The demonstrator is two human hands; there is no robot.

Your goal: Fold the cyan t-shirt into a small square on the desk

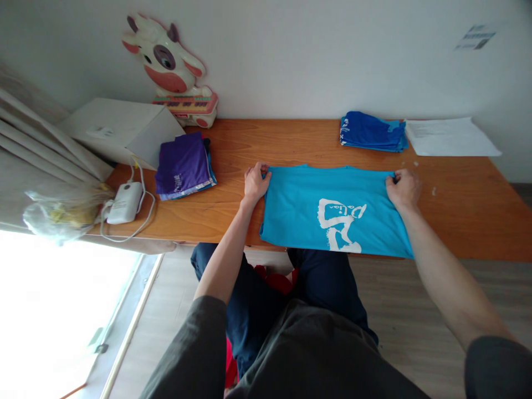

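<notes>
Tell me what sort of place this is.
Probably a room in a home, used for folding clothes: a wooden table against a plain wall, a cow-shaped toy keyboard, and folded shirt stacks beside the turquoise T-shirt.

The shirt (332,208) is bright turquoise with a white printed figure and lettering. The bench (291,141) is warm orange-brown wood with visible grain. One folded pile (185,164) is purple with a pale blue edge; the other folded stack (372,132) is royal blue. The cow toy (170,66) is cream, pink and purple. The paper sheet (451,137) is white.
</notes>
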